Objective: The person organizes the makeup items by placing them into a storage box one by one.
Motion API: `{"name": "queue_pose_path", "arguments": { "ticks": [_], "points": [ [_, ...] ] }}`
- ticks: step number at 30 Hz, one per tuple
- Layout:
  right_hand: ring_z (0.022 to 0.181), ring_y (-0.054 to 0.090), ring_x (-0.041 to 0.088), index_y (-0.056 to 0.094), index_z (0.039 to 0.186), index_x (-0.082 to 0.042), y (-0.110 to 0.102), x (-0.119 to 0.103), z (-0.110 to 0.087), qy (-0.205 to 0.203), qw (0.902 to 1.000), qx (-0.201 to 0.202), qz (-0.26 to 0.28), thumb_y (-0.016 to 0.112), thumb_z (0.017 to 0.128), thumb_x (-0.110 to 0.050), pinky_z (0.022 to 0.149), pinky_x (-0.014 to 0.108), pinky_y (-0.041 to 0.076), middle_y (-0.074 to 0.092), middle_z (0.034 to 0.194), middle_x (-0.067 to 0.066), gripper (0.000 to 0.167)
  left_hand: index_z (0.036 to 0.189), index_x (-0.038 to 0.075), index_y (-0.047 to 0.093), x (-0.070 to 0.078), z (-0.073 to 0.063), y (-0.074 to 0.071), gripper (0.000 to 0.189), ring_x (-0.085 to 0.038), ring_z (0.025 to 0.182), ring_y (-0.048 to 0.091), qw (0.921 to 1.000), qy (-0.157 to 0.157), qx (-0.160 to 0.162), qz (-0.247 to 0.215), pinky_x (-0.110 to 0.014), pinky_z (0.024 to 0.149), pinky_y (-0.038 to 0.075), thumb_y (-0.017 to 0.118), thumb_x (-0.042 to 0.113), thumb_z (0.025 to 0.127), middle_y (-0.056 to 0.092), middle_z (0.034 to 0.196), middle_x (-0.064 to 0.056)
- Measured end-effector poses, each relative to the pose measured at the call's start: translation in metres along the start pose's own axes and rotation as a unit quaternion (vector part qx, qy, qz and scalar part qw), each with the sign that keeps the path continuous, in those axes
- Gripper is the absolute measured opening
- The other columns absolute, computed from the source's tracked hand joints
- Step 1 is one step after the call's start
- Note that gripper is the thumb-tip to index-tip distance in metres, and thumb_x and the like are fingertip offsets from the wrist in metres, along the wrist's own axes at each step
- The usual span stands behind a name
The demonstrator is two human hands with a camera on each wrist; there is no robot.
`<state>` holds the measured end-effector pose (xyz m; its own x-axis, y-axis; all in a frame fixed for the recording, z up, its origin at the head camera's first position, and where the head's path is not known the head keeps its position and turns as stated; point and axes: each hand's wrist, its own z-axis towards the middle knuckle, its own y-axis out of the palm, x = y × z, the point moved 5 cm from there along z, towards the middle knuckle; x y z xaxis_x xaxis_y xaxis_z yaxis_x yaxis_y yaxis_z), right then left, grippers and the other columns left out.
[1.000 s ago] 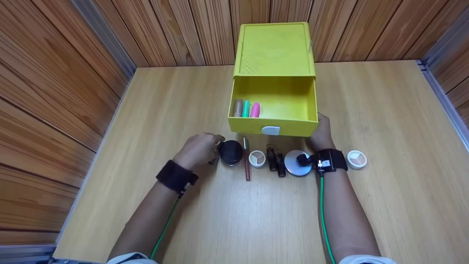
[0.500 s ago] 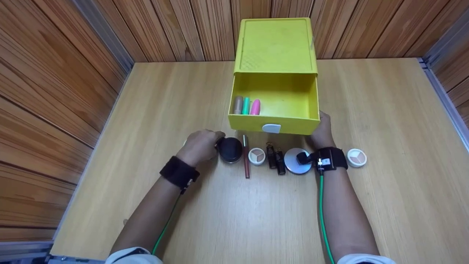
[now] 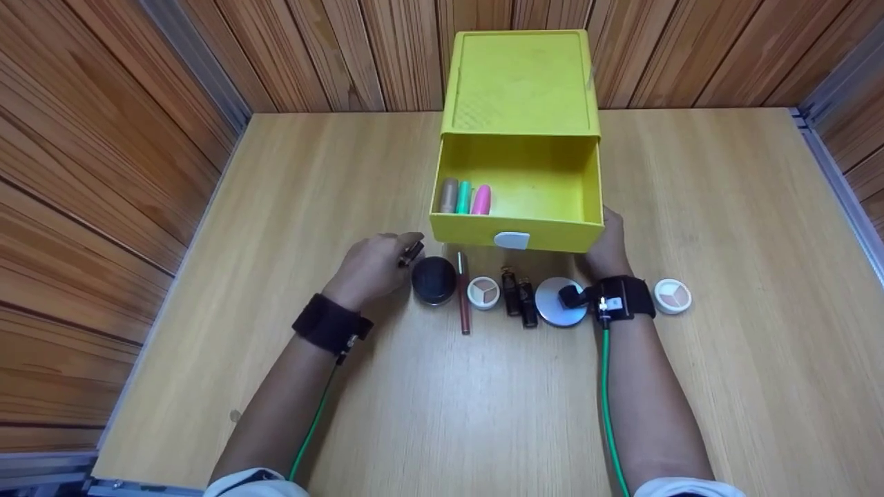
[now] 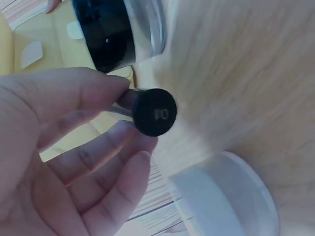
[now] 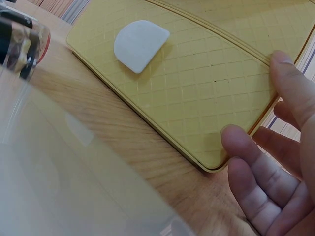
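Observation:
My left hand [image 3: 373, 269] pinches a small black-ended cosmetic tube [image 4: 153, 112] marked 01 between thumb and fingers, just left of a black-lidded jar [image 3: 434, 280]. My right hand [image 3: 608, 245] holds the lower right edge of the yellow drawer box [image 3: 521, 83], thumb and fingertips at its front corner in the right wrist view. The box's upper drawer [image 3: 456, 229] is pulled out. Inside lie a brown tube [image 3: 449, 195], a green one [image 3: 464, 197] and a pink one [image 3: 481, 199], along the left side.
Right of the jar are a reddish-brown slim tube [image 3: 465, 297], a white three-shade pot [image 3: 483, 293], two dark tubes [image 3: 511, 293] and a silver round compact [image 3: 559, 301]. Another white pot [image 3: 673, 296] sits farther right. A white-lidded clear container [image 4: 221, 201] shows near my left hand.
My left hand has picked the black tube up from beside the jar and tilted it, moving slightly up and away from the jar. The right hand keeps its place at the box.

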<state>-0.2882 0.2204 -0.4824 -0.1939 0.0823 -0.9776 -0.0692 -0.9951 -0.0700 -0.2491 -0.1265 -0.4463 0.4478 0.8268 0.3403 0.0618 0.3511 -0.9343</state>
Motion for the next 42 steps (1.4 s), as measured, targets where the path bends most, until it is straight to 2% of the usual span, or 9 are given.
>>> {"name": "queue_pose_path", "arguments": {
  "ticks": [4, 10, 15, 19, 22, 29, 35, 42],
  "points": [
    [0.089, 0.060, 0.021, 0.070, 0.111, -0.006, 0.000, 0.002, 0.000, -0.003, 1.0000, -0.001, 0.005, 0.073, 0.089, -0.025, 0.079, 0.031, 0.048, 0.067, 0.097, 0.012, 0.029, 0.133, 0.011, 0.060, 0.000, -0.003, -0.010, 0.047, -0.024, 0.080, 0.065, 0.9985, 0.009, 0.048, -0.025, -0.037, 0.065, 0.054, 0.073, 0.016, 0.088, 0.068, 0.099, -0.013],
    [0.091, 0.060, 0.022, 0.069, 0.113, -0.005, -0.001, 0.002, 0.000, -0.002, 1.0000, 0.002, 0.009, 0.072, 0.090, -0.025, 0.080, 0.031, 0.048, 0.067, 0.100, 0.014, 0.030, 0.135, 0.011, 0.058, 0.000, -0.005, -0.031, 0.056, -0.019, 0.068, 0.059, 0.9929, 0.013, 0.110, -0.043, -0.030, 0.056, 0.050, 0.072, 0.004, 0.081, 0.066, 0.097, -0.011],
    [0.090, 0.060, 0.023, 0.070, 0.112, -0.005, -0.001, 0.003, 0.001, 0.008, 0.9998, 0.003, 0.017, 0.074, 0.089, -0.025, 0.079, 0.032, 0.048, 0.067, 0.099, 0.014, 0.031, 0.131, 0.006, 0.061, 0.001, -0.008, -0.048, 0.052, -0.019, 0.066, 0.062, 0.9797, 0.054, 0.187, -0.046, -0.026, 0.055, 0.051, 0.069, -0.001, 0.080, 0.068, 0.099, -0.012],
    [0.089, 0.060, 0.023, 0.070, 0.112, -0.005, -0.001, 0.002, 0.001, 0.001, 0.9999, 0.001, 0.012, 0.075, 0.088, -0.022, 0.079, 0.032, 0.048, 0.067, 0.098, 0.013, 0.030, 0.128, 0.005, 0.062, 0.002, -0.010, -0.059, 0.051, -0.019, 0.070, 0.065, 0.9708, 0.065, 0.225, -0.053, -0.023, 0.059, 0.052, 0.069, -0.003, 0.078, 0.069, 0.101, -0.010],
    [0.091, 0.060, 0.024, 0.070, 0.112, -0.005, 0.000, 0.002, 0.002, -0.001, 0.9999, -0.002, 0.012, 0.074, 0.089, -0.023, 0.080, 0.032, 0.047, 0.067, 0.099, 0.014, 0.030, 0.129, 0.007, 0.062, 0.005, -0.009, -0.065, 0.052, -0.015, 0.069, 0.062, 0.9703, 0.057, 0.227, -0.062, -0.023, 0.058, 0.051, 0.068, -0.002, 0.078, 0.068, 0.099, -0.008],
    [0.092, 0.061, 0.023, 0.070, 0.114, -0.007, -0.001, 0.001, 0.001, -0.004, 1.0000, 0.000, 0.006, 0.076, 0.087, -0.021, 0.081, 0.032, 0.048, 0.068, 0.101, 0.012, 0.031, 0.130, 0.007, 0.062, 0.012, 0.000, -0.078, 0.050, -0.016, 0.070, 0.060, 0.9790, 0.043, 0.191, -0.056, -0.026, 0.056, 0.050, 0.067, 0.000, 0.081, 0.068, 0.103, -0.010],
    [0.088, 0.061, 0.019, 0.070, 0.111, -0.003, -0.002, -0.001, 0.000, -0.011, 0.9999, 0.010, 0.006, 0.076, 0.086, -0.013, 0.080, 0.030, 0.048, 0.069, 0.095, 0.008, 0.028, 0.127, 0.006, 0.063, 0.022, 0.010, -0.096, 0.047, -0.019, 0.073, 0.063, 0.9764, 0.069, 0.203, -0.028, -0.028, 0.058, 0.052, 0.065, 0.001, 0.081, 0.067, 0.098, -0.012],
    [0.091, 0.061, 0.023, 0.070, 0.112, -0.007, 0.000, -0.002, -0.001, 0.005, 1.0000, 0.005, 0.002, 0.073, 0.089, -0.024, 0.080, 0.033, 0.049, 0.068, 0.099, 0.012, 0.029, 0.128, 0.005, 0.062, 0.033, 0.024, -0.121, 0.045, -0.019, 0.072, 0.061, 0.9767, 0.092, 0.193, -0.014, -0.028, 0.060, 0.051, 0.063, 0.003, 0.083, 0.067, 0.099, -0.012]
  ]
}}
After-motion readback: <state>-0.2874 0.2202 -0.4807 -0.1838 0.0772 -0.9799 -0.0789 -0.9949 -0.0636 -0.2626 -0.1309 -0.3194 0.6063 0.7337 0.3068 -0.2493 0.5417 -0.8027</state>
